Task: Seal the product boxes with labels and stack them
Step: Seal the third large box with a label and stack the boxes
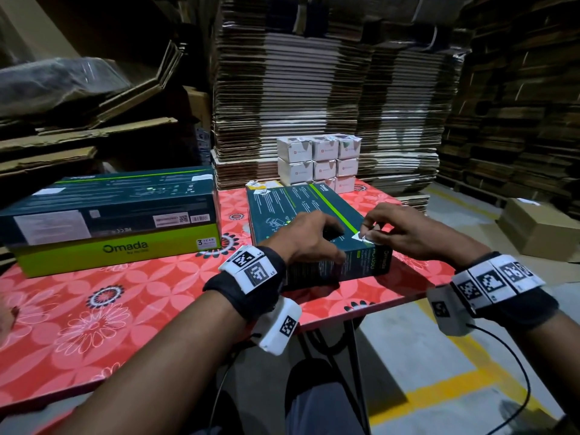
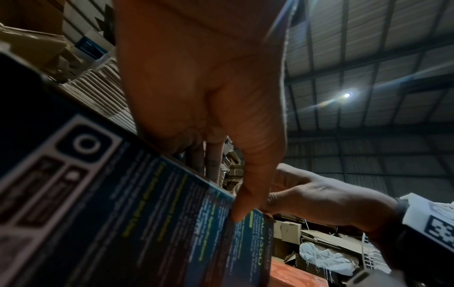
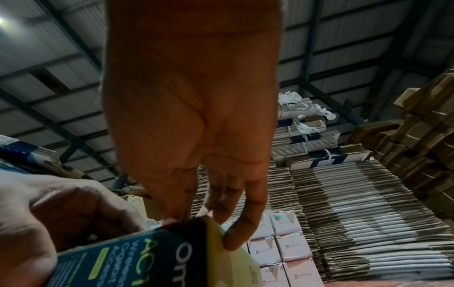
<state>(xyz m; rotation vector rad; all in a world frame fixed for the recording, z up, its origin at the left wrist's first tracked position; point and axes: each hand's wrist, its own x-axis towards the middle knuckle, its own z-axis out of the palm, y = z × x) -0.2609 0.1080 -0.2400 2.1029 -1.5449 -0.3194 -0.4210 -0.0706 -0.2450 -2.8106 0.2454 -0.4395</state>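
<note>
Box: dark teal box (image 1: 314,227) with green stripe, lying flat (Omada print).
Label: small white label (image 1: 364,238) at box's 4 o'clock corner.
Left hand: my left hand (image 1: 309,237) curls over the box's near edge.
Right hand: my right hand (image 1: 405,229) pinches the label.

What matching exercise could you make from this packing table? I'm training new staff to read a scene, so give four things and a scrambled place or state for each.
Things:
1. left hand
2. right hand
3. Omada box
4. small white boxes

Places or states:
A. stacked at the far edge of the table
B. pinching a small white label at the near box's top edge
C. lying alone on the table's left side
D. gripping the near end of the dark box

Pairs: 1-D, 2-B, 3-C, 4-A
</note>
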